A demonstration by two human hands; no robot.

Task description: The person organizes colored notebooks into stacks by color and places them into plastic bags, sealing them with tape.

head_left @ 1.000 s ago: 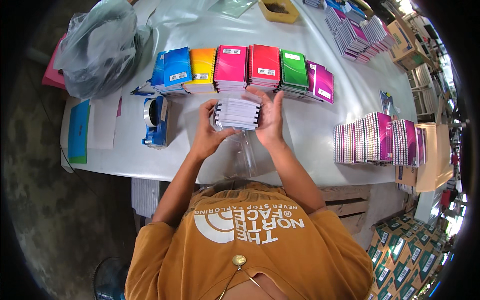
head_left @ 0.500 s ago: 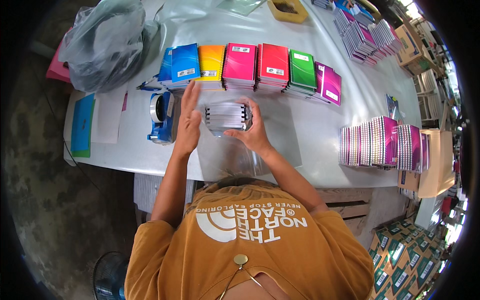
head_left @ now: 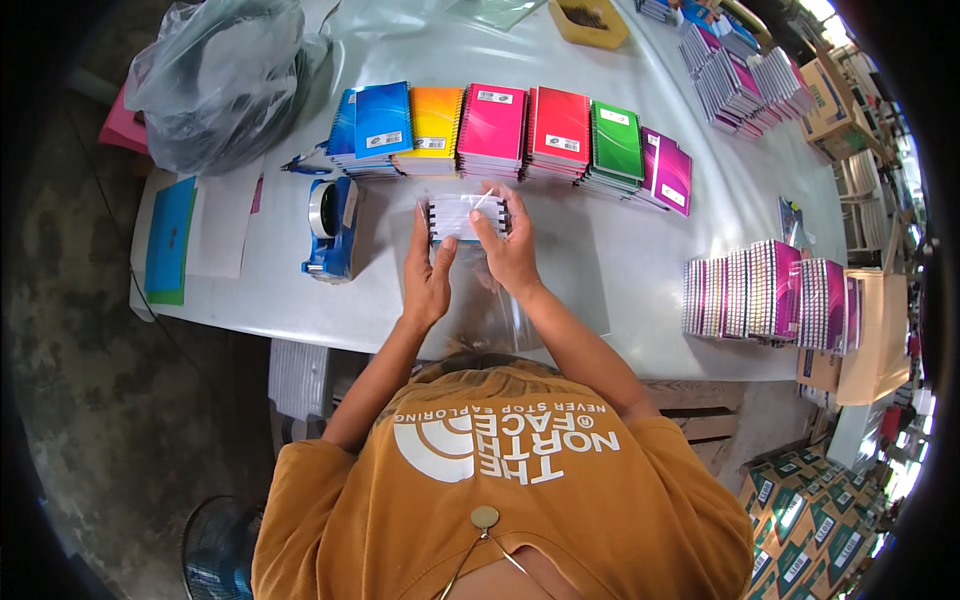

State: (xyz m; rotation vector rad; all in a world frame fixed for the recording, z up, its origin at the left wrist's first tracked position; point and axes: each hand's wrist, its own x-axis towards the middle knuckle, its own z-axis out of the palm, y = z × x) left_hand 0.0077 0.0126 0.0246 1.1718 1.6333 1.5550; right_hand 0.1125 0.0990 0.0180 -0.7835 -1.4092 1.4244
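Between my hands stands a small stack of spiral notebooks [head_left: 452,222], its white page edges facing up and dark binding showing at both sides. Clear plastic film [head_left: 490,310] is around it and trails toward the table's front edge. My left hand [head_left: 428,287] grips the stack's left side, thumb at its near corner. My right hand [head_left: 514,258] wraps its right side, thumb pressed on the film over the top. A blue tape dispenser [head_left: 340,232] stands to the left of my left hand. Just beyond, stacks of notebooks form a row: blue [head_left: 382,118], yellow [head_left: 433,115], pink [head_left: 493,120], red [head_left: 560,125], green [head_left: 617,140] and purple [head_left: 668,172].
A filled grey plastic bag [head_left: 215,90] sits at the far left, above blue and green sheets [head_left: 168,235]. On the right are purple notebooks [head_left: 772,285] beside an open carton [head_left: 875,325]. A yellow tray [head_left: 590,25] lies at the back.
My left hand, raised with fingers stretched beside the stack before, has come down and right onto its left side. My right thumb has moved up over the film on the stack's top.
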